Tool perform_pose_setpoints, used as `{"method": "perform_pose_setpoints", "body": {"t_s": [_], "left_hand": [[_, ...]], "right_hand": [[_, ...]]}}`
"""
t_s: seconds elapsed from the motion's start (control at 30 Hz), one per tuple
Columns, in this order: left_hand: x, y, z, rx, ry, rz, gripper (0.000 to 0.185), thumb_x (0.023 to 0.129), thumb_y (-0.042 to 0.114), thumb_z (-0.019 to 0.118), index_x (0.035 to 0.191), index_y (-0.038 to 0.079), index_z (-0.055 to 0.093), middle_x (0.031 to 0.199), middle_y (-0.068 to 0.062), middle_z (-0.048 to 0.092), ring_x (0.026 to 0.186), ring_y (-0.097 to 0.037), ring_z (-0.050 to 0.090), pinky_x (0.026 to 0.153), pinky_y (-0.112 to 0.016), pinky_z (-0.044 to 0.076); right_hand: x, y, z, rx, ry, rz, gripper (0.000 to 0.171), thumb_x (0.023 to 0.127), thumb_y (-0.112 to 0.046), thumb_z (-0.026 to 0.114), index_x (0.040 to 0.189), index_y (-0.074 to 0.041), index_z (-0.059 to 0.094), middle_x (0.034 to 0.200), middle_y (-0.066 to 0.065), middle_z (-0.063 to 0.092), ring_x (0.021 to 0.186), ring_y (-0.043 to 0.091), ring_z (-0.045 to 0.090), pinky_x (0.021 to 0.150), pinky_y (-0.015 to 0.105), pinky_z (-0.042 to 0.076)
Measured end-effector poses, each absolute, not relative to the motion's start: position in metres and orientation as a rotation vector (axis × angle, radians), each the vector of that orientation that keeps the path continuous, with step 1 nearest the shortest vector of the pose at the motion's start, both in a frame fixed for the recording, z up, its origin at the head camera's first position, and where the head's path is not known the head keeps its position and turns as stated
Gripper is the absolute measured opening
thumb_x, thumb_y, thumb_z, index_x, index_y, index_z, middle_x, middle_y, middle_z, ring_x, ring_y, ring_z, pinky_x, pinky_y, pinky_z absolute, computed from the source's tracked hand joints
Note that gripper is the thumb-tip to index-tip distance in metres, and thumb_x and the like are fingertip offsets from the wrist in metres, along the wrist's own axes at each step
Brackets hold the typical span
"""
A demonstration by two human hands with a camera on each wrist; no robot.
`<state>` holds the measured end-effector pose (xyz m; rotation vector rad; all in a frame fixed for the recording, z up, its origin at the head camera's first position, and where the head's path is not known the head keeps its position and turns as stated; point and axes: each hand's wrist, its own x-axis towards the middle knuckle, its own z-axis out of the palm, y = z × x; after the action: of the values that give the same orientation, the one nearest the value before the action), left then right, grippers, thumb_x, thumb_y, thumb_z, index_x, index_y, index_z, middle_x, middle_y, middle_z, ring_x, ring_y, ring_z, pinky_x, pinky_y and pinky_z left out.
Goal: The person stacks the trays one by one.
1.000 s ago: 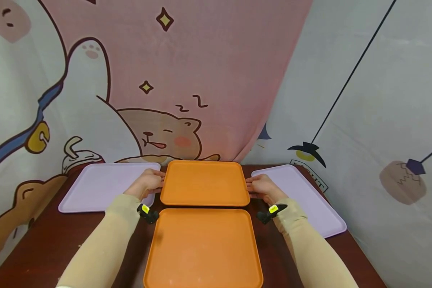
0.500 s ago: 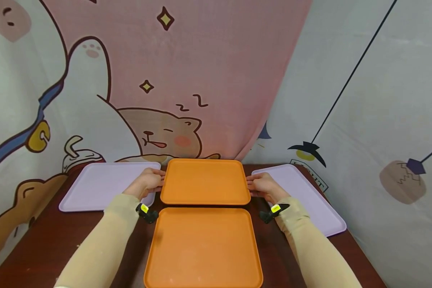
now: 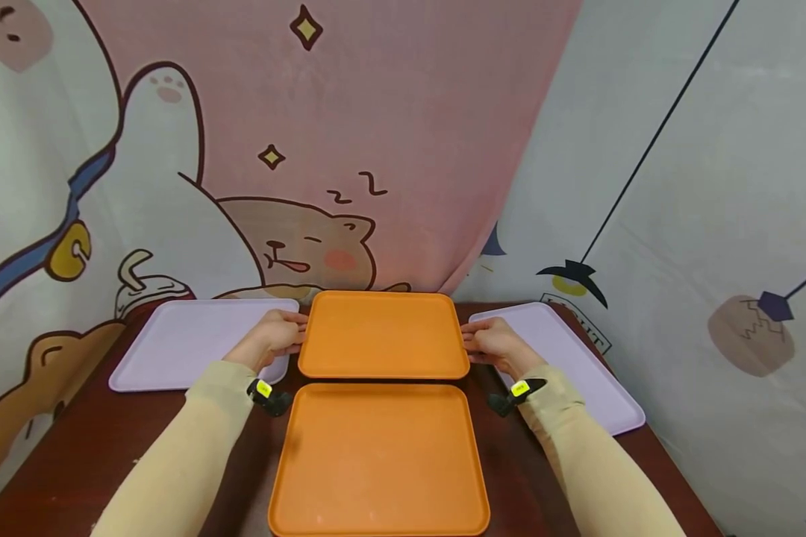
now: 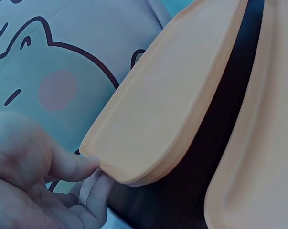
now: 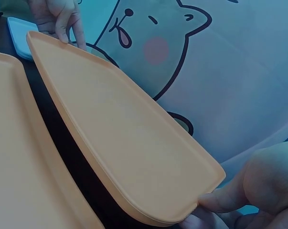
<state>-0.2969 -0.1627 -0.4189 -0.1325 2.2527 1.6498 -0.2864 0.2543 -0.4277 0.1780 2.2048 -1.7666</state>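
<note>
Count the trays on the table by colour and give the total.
Orange trays: 2, far held at its sides by left hand and right hand, near.
Lilac trays: 2, left, right.
Total: 4

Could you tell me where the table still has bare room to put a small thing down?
Bare brown table shows at the near left, between the left purple tray and the near orange tray, under the left sleeve. A narrower strip lies at the near right, beside the right purple tray. The middle is crowded: both hands grip the far orange tray.
</note>
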Motion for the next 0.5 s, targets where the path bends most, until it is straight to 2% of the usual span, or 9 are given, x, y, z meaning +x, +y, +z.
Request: {"method": "perform_pose_setpoints", "body": {"t_s": [0.2, 0.37, 0.5], "left_hand": [[-0.295, -0.165, -0.419, -0.114, 2.239, 1.654, 0.046, 0.106, -0.003, 0.054, 0.150, -0.014, 0.045, 0.140, -0.025, 0.059, 0.110, -0.023, 0.066, 0.094, -0.038, 0.059], [-0.293, -0.166, -0.418, -0.116, 2.244, 1.649, 0.048, 0.105, -0.003, 0.056, 0.150, -0.013, 0.045, 0.142, -0.026, 0.058, 0.116, -0.026, 0.065, 0.100, -0.043, 0.056], [-0.289, -0.167, -0.417, -0.134, 2.229, 1.672, 0.049, 0.104, -0.004, 0.058, 0.150, -0.012, 0.046, 0.140, -0.024, 0.060, 0.111, -0.022, 0.066, 0.098, -0.041, 0.057]], "right_hand": [[-0.284, 0.255, -0.426, 0.153, 2.186, -1.788, 0.045, 0.099, 0.010, 0.060, 0.142, 0.016, 0.052, 0.108, 0.014, 0.072, 0.083, 0.014, 0.069, 0.069, 0.028, 0.062], [-0.279, 0.257, -0.423, 0.145, 2.174, -1.808, 0.045, 0.098, 0.010, 0.060, 0.142, 0.016, 0.053, 0.107, 0.013, 0.074, 0.083, 0.014, 0.070, 0.067, 0.027, 0.061], [-0.276, 0.258, -0.421, 0.149, 2.169, -1.805, 0.045, 0.099, 0.010, 0.061, 0.143, 0.016, 0.053, 0.109, 0.014, 0.073, 0.083, 0.014, 0.070, 0.068, 0.027, 0.061]]}}
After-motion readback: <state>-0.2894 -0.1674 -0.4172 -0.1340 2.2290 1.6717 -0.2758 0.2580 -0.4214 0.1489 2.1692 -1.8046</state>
